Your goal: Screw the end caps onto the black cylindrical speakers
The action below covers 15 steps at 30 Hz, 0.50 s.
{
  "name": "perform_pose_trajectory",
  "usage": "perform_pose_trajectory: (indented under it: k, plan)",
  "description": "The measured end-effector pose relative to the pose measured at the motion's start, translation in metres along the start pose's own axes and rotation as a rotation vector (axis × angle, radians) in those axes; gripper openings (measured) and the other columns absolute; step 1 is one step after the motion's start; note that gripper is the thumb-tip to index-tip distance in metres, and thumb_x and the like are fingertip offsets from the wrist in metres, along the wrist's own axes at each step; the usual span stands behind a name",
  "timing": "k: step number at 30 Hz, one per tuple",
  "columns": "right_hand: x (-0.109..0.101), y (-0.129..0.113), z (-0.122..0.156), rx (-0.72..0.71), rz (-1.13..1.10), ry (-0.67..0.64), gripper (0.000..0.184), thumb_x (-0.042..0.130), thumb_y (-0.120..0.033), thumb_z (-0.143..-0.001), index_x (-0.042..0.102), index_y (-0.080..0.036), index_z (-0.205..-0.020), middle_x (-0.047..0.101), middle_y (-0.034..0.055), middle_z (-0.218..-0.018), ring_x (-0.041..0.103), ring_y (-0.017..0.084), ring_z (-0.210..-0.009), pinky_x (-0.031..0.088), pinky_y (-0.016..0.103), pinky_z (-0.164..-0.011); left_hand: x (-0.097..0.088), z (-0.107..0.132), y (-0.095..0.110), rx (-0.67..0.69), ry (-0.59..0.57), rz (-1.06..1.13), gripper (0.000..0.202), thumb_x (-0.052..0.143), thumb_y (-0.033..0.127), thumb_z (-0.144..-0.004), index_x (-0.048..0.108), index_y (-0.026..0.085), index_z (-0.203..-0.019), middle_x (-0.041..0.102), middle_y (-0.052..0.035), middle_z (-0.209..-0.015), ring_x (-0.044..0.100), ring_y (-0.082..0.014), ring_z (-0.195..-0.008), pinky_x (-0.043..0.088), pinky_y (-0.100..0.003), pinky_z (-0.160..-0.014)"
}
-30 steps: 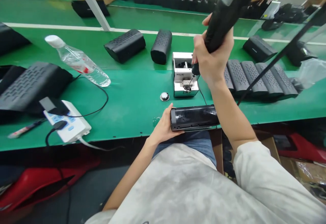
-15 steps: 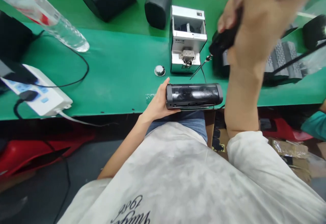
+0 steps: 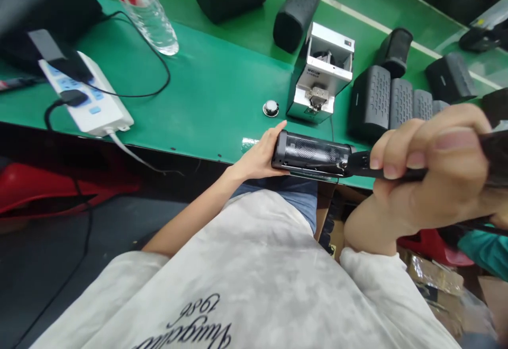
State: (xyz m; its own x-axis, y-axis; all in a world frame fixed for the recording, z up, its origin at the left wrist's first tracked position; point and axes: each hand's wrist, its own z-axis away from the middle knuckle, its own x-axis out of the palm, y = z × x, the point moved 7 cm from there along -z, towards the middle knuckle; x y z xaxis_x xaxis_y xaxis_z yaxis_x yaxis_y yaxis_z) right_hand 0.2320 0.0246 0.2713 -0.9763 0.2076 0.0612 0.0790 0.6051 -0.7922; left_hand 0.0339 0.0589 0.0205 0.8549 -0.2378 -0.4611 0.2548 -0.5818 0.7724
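My left hand (image 3: 257,159) cradles a black cylindrical speaker (image 3: 313,153) with a mesh body, its fingers curled around the left end. My right hand (image 3: 431,169) grips a black electric screwdriver (image 3: 361,164) held level, and its front end reaches the speaker's right end. The fingers hide most of the tool's body, and its bit is hidden. A metal screw feeder (image 3: 319,74) stands on the green bench just beyond the speaker, with a small round metal part (image 3: 270,108) to its left.
Dark ribbed speaker casings (image 3: 377,100) stand in a row at the right of the bench. A plastic water bottle (image 3: 143,10) lies at the top left, near a white power strip (image 3: 85,95) with cables. A teal sleeve (image 3: 486,248) shows at the lower right.
My right hand has dropped from upper right and brought the screwdriver level against the speaker's right end. The speaker stays in my left hand, and the view has tilted.
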Motion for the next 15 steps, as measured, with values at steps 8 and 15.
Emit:
perform_pose_trajectory:
  k: [8,15]
  plan:
    - [0.016,0.041,0.024,0.075,-0.209,-0.143,0.04,0.095,-0.014,-0.079,0.075,-0.033,-0.109,0.059,-0.0062,-0.063,0.045,0.018,-0.038,0.043,0.035,-0.036,0.006,0.007,0.013,-0.066,-0.032,-0.064,0.156,0.104,0.063,-0.079,-0.001,0.029,-0.189,0.046,-0.0283,-0.175,0.055,-0.053,-0.162,0.051,-0.071,-0.134]
    - [0.004,0.055,0.035,0.093,-0.25,-0.145,0.041,0.095,-0.01,-0.082,0.068,-0.026,-0.107,0.061,-0.0064,-0.066,0.05,0.018,-0.044,0.049,0.036,-0.044,0.006,0.006,0.002,-0.059,-0.027,-0.073,0.164,0.114,0.062,-0.063,0.011,0.024,-0.185,0.057,-0.0309,-0.16,0.065,-0.0527,-0.144,0.057,-0.068,-0.125]
